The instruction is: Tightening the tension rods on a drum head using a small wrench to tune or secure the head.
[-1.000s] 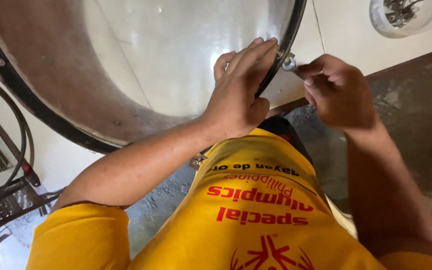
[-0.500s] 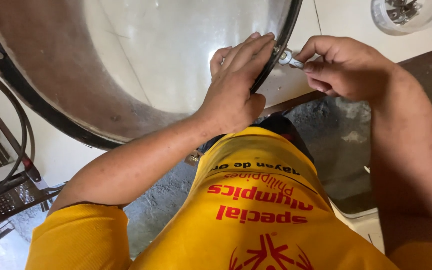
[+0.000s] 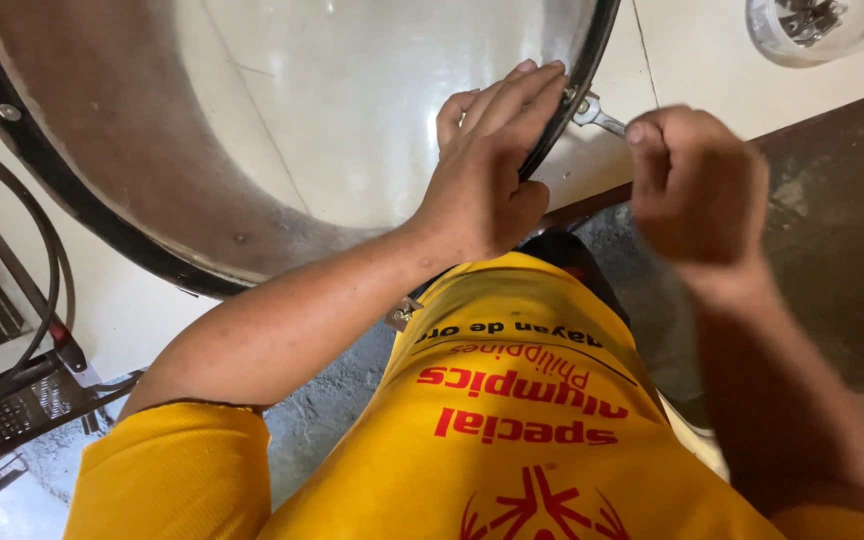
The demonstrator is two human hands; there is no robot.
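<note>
Since half a second ago, my right hand (image 3: 697, 185) has dropped lower and swung toward me, so the small steel wrench (image 3: 597, 115) now slants down from the rim instead of lying nearly level. Its head sits on a fastener at the black rim (image 3: 577, 95) of the big round metal drum (image 3: 152, 160), on the drum's right edge, and its handle runs into my right fist, which is clenched around it. That hand is blurred, so I cannot make out the individual fingers. My left hand (image 3: 487, 185) lies where it was, flat against the inside of the drum wall just beside the wrench head, fingers stretched out and together, their tips touching the rim; it presses rather than grasps, holding nothing. The drum's inner surface is pale and shiny toward the middle, brown and dull toward the left. Below the hands hangs my yellow shirt (image 3: 512, 430) with red print. Farther off, a clear round container (image 3: 812, 30) holding small metal parts sits on the pale tiled floor (image 3: 712, 90) at upper right, and black cables (image 3: 22, 260) curve over a wire rack (image 3: 12, 420) at far left.
</note>
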